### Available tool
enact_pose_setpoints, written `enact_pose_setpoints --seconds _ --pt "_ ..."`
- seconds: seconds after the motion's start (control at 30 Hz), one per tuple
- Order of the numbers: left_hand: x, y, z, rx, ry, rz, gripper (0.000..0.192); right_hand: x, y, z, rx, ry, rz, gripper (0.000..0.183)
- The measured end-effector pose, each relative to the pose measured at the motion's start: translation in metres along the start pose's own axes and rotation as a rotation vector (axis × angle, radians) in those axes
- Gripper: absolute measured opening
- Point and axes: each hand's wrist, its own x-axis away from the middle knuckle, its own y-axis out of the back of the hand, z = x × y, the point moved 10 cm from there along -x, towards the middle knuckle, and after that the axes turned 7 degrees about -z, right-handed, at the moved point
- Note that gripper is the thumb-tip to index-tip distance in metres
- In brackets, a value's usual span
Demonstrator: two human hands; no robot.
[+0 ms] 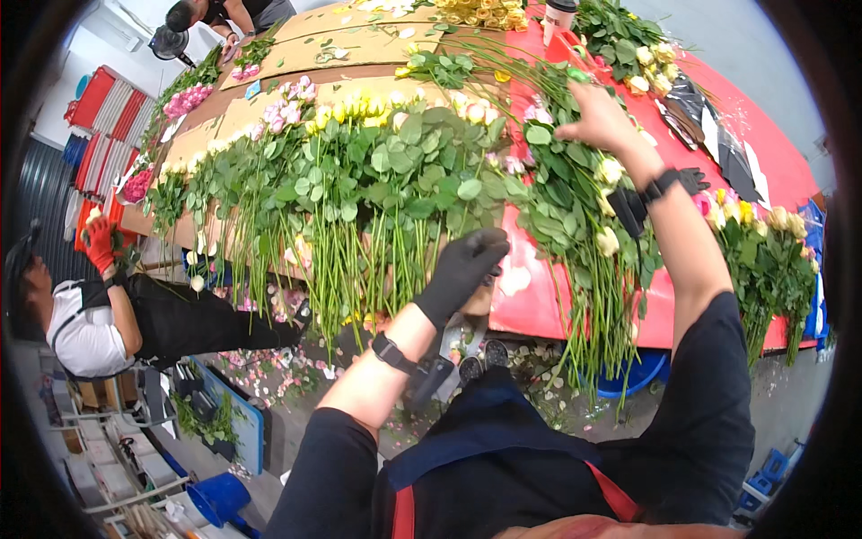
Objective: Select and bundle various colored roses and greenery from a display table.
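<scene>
My left hand [469,269], in a dark glove, is raised in front of the table's near edge with its fingers curled; whether anything small is between them I cannot tell. My right hand [599,114] is bare and reaches over the far side of the rose stems, fingers spread, next to a green object [578,74] and a red holder [566,48]. Below it lie cream roses [608,170] with long leafy stems. A wide row of yellow roses [360,108] and pink roses [289,104] lies to the left, stems hanging over the edge.
A dark glove [691,180] lies beyond my right wrist. Black plastic wrapping [731,151] and more roses [778,222] are on the red table cover [528,306]. A paper cup [558,20] stands at the back. One co-worker [94,316] stands left; another leans over the far end.
</scene>
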Motion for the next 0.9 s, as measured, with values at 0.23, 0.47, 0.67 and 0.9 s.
enact_pose_setpoints --seconds 0.23,0.47,0.67,0.9 --pt "-0.080 -0.016 -0.010 0.099 0.034 0.117 0.039 -0.160 -0.101 -0.034 0.297 -0.206 0.035 0.109" --pt "-0.154 -0.019 -0.017 0.288 0.003 0.139 0.044 -0.194 -0.154 -0.091 0.325 -0.306 0.004 0.064" --pt "-0.248 -0.030 0.008 0.667 0.427 0.106 0.037 -0.163 -0.040 -0.079 0.341 -0.363 -0.123 0.038" --pt "-0.284 -0.039 -0.007 0.715 0.298 0.059 0.018 -0.050 0.150 -0.174 0.170 -0.488 -0.382 0.038"
